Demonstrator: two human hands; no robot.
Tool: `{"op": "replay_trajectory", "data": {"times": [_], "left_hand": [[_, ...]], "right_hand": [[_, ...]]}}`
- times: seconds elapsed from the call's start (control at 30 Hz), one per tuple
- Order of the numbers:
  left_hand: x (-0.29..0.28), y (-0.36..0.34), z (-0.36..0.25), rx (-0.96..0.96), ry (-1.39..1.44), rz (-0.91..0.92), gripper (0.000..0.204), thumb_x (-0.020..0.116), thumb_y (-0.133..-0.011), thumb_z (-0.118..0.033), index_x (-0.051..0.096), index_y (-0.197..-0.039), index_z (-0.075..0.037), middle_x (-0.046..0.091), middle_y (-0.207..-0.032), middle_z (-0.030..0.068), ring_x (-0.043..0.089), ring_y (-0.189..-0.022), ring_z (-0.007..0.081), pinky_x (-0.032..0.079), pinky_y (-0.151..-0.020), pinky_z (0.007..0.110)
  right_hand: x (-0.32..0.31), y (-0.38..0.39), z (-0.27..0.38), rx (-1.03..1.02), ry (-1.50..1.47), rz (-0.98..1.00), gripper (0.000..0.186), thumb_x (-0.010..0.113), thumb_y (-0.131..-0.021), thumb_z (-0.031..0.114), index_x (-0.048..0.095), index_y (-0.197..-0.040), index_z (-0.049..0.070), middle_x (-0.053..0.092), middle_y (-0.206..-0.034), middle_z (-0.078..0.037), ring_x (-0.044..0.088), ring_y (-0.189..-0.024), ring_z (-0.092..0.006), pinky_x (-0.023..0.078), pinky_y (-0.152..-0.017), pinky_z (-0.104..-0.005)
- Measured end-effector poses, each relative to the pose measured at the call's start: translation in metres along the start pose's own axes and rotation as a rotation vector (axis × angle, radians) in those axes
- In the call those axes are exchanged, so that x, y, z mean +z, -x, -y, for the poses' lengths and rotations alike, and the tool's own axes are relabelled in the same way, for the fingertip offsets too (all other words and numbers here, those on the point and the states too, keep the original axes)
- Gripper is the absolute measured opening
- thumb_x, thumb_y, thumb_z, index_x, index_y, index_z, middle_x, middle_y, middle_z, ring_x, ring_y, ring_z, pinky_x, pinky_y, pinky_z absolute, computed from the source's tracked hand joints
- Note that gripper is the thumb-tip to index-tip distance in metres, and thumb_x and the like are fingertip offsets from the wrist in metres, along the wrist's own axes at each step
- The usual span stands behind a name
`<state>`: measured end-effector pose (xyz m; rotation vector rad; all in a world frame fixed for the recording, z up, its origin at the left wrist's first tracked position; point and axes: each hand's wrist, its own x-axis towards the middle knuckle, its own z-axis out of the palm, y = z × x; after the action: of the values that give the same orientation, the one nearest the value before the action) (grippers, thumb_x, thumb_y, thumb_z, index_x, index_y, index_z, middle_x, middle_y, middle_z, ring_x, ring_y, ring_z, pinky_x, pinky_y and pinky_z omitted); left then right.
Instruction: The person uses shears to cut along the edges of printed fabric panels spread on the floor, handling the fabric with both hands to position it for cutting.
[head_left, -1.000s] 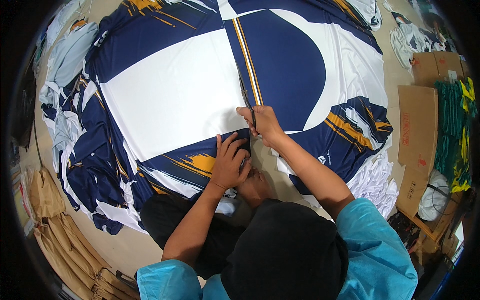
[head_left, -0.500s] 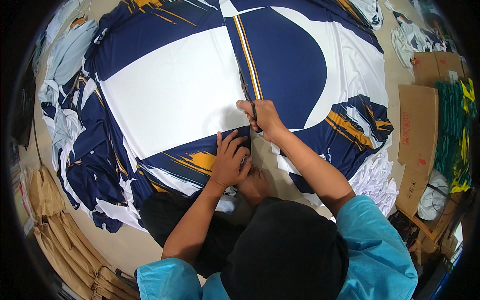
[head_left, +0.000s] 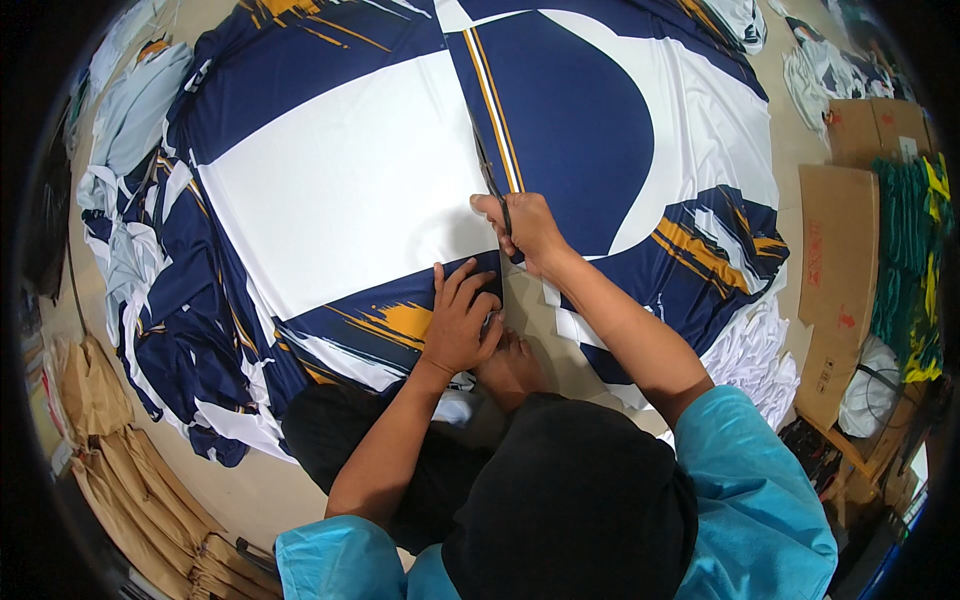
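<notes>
The person's right hand (head_left: 527, 228) had moved slightly farther along the white panel (head_left: 345, 190), carrying the scissors (head_left: 493, 187) toward the far edge of the cloth (head_left: 575, 130), and a little more floor (head_left: 535, 320) showed below it

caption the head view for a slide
Right hand holds long-bladed dark scissors where navy, white and orange printed fabric parts; left hand rests on the fabric.

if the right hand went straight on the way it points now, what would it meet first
Most likely the line where white cloth meets striped navy cloth: the right hand and its scissors point up the picture along it, slightly left. Depth there is hard to tell.
</notes>
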<state>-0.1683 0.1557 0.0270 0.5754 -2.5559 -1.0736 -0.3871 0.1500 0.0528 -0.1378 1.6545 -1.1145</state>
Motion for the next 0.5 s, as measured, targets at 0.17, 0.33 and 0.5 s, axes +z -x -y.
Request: {"op": "replay_trajectory", "data": {"times": [0.17, 0.33, 0.5], "left_hand": [[0.0005, -0.0013, 0.0000, -0.004, 0.001, 0.001, 0.016, 0.076, -0.090, -0.019, 0.066, -0.102, -0.012, 0.065, -0.139, 0.0121, 0.047, -0.152, 0.0419, 0.015, -0.129, 0.078], [0.0008, -0.0016, -0.0005, 0.002, 0.002, -0.009, 0.016, 0.076, -0.090, -0.018, 0.066, -0.101, -0.012, 0.065, -0.139, 0.0126, 0.048, -0.151, 0.0429, 0.018, -0.127, 0.080], [0.0015, -0.0011, -0.0003, -0.002, -0.002, -0.017, 0.016, 0.076, -0.090, -0.017, 0.067, -0.101, -0.012, 0.065, -0.139, 0.0135, 0.048, -0.150, 0.0443, 0.019, -0.126, 0.081]], "right_hand": [[-0.0004, -0.0049, 0.0036, -0.028, -0.019, 0.019, 0.041, 0.088, -0.092, 0.035, 0.064, -0.076, 0.006, 0.054, -0.062, 0.001, 0.048, -0.046, -0.0078, 0.036, -0.042, -0.0252], [0.0010, -0.0068, 0.0026, -0.039, -0.042, -0.006, 0.046, 0.087, -0.091, 0.033, 0.058, -0.064, 0.011, 0.053, -0.056, -0.001, 0.046, -0.044, -0.0112, 0.035, -0.043, -0.0303], [0.0015, -0.0058, 0.0056, -0.052, -0.071, 0.005, 0.045, 0.087, -0.091, 0.031, 0.058, -0.063, 0.010, 0.053, -0.055, -0.001, 0.046, -0.043, -0.0114, 0.035, -0.042, -0.0306]]}}
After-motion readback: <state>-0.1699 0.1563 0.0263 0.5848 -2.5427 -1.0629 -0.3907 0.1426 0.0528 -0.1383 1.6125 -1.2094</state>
